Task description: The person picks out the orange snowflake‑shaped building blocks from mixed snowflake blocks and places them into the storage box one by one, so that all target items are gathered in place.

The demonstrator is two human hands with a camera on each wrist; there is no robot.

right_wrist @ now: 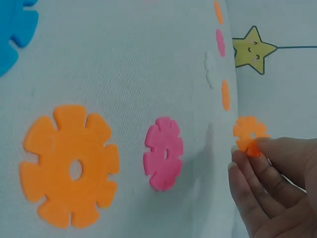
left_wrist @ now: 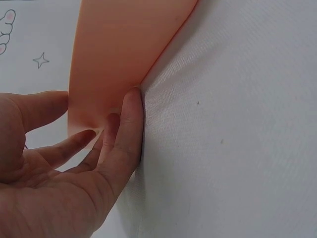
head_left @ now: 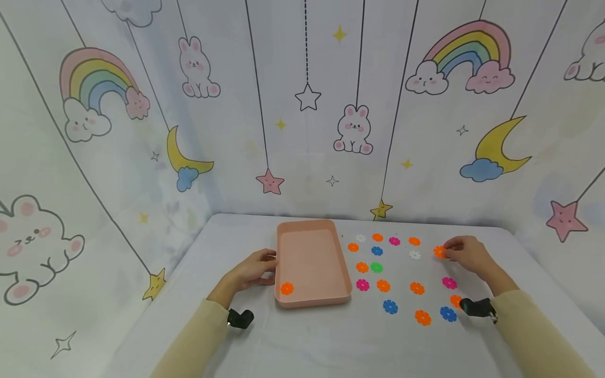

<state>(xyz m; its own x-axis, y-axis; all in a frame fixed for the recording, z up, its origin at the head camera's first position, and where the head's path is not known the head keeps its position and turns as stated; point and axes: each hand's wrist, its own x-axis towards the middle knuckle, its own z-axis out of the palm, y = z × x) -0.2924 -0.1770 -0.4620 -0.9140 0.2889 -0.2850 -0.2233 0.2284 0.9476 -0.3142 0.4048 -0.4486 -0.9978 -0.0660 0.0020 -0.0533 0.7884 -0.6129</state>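
My right hand (head_left: pixel 467 253) pinches an orange flower-shaped disc (right_wrist: pixel 250 133) between thumb and fingertips, held above the right side of the table. In the right wrist view, notched petals and a small centre slot show on it. My left hand (head_left: pixel 255 270) rests against the left outer wall of a shallow peach-coloured tray (head_left: pixel 312 262). Close up in the left wrist view, its fingers (left_wrist: pixel 130 116) touch the tray's side wall low by the cloth, and the thumb is at the rim. One orange disc (head_left: pixel 287 288) lies inside the tray, in the near left corner.
Between tray and right hand, several discs lie scattered flat: pink (head_left: pixel 449 283), blue (head_left: pixel 390 306), green (head_left: pixel 376 267), white (head_left: pixel 415 255) and orange (head_left: pixel 423 317). A white cloth (head_left: pixel 302 346) covers the table. Patterned curtain walls (head_left: pixel 307 142) stand behind and at both sides.
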